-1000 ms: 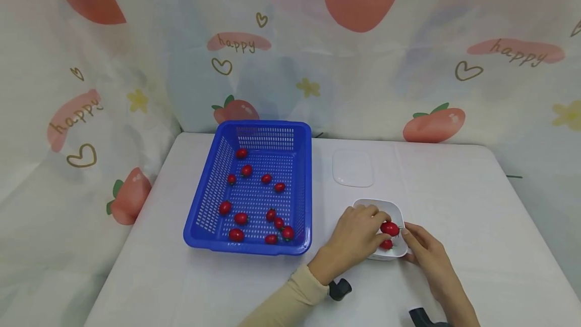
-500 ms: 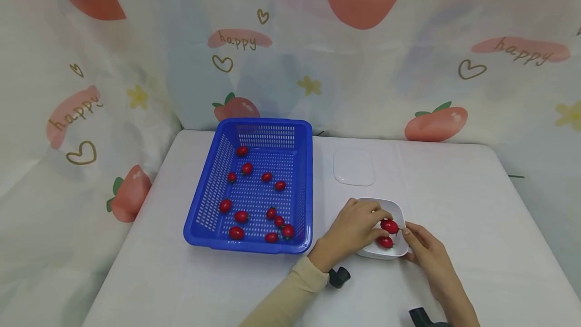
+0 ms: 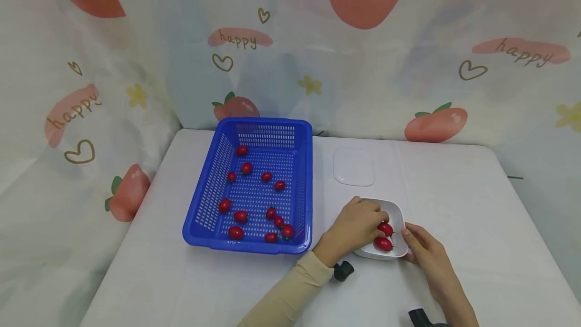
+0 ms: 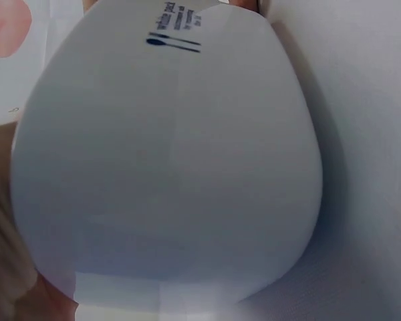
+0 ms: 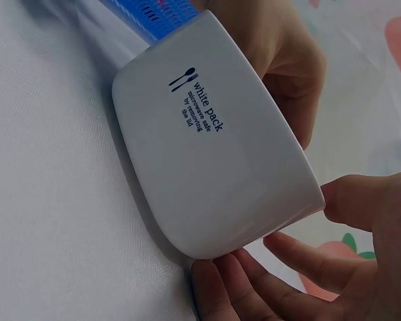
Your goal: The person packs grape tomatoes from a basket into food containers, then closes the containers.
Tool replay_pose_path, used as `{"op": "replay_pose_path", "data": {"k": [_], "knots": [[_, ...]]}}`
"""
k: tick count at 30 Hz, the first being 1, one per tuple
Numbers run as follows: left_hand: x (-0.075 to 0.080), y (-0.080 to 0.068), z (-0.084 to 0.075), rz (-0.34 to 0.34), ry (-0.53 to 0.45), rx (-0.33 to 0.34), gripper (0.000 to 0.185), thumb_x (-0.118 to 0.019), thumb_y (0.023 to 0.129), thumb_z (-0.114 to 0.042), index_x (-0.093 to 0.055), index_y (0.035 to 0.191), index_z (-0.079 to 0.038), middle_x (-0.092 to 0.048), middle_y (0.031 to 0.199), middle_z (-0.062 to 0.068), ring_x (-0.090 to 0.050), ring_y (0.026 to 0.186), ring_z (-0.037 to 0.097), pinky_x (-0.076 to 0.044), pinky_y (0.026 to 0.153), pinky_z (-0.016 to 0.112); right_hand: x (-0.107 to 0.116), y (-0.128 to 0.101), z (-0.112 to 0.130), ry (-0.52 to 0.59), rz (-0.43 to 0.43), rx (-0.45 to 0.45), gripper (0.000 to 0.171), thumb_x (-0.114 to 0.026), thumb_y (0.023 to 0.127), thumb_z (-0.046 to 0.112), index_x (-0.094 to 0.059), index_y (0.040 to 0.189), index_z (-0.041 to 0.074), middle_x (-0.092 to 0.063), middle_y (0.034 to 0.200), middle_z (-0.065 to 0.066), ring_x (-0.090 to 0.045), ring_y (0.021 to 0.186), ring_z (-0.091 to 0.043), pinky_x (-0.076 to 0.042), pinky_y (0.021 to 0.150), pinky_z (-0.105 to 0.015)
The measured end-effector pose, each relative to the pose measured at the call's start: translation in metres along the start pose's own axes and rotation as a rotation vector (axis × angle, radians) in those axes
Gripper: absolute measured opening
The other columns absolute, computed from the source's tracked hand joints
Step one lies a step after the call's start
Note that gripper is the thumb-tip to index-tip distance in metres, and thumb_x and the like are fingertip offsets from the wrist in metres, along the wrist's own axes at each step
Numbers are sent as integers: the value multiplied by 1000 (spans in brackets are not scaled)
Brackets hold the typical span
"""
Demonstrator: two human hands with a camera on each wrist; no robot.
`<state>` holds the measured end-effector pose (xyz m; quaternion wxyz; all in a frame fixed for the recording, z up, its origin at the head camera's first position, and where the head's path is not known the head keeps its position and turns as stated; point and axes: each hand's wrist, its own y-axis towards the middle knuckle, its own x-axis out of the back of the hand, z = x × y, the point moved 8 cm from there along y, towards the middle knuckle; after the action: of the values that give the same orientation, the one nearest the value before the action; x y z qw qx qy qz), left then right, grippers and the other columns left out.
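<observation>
A white food container (image 3: 396, 211) stands on the table at the right, with red cherry tomatoes inside; one cherry tomato (image 3: 383, 244) lies near its front. My left hand (image 3: 356, 226) reaches into it from the left, thumb and fingers pinching another cherry tomato (image 3: 386, 229). My right hand (image 3: 428, 254) holds the container's right corner. In the right wrist view, that hand's thumb (image 5: 354, 200) is at the rim and its other fingers lie along the outer wall. Only the container's outside (image 4: 167, 147) shows in the left wrist view, so its contents are hidden there.
A blue perforated basket (image 3: 192, 236) with several cherry tomatoes stands to the left of the container. A clear flat lid (image 3: 353, 167) lies behind the container. Dark devices (image 3: 343, 270) sit at both wrists. A patterned cloth backdrop (image 3: 363, 74) rises behind the white table (image 3: 472, 201).
My left hand has shifted slightly within the container, and the two visible cherry tomatoes there have moved a little left. My right hand keeps its hold on the corner.
</observation>
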<state>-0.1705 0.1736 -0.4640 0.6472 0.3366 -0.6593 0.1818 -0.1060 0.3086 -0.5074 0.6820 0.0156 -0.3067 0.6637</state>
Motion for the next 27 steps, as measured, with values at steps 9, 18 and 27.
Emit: {"op": "replay_pose_path", "data": {"k": [9,18,27], "knots": [[-5,3,-3,56,82,9,14,-80,89,-47,-72,95,-37,-66,84,-21,-63,91,0,-40,85,21,0,2,0,-5,-2,-10,70,-46,110,48,-34,158,-1,-37,163,-30,-59,114,5,-57,84,-14],[-1,-1,-6,102,149,24,19,-76,93,-48,-74,108,-37,-74,96,-20,-66,98,1,-40,85,21,0,0,-1,15,8,-14,71,-45,110,48,-32,159,-2,-37,162,-31,-49,96,22,-56,83,-13],[3,-2,-8,110,180,20,25,-73,96,-43,-72,120,-36,-73,109,-18,-68,106,2,-47,93,21,0,0,-1,25,11,-14,72,-46,109,50,-33,159,-1,-37,162,-30,-49,94,23,-56,83,-13]]}}
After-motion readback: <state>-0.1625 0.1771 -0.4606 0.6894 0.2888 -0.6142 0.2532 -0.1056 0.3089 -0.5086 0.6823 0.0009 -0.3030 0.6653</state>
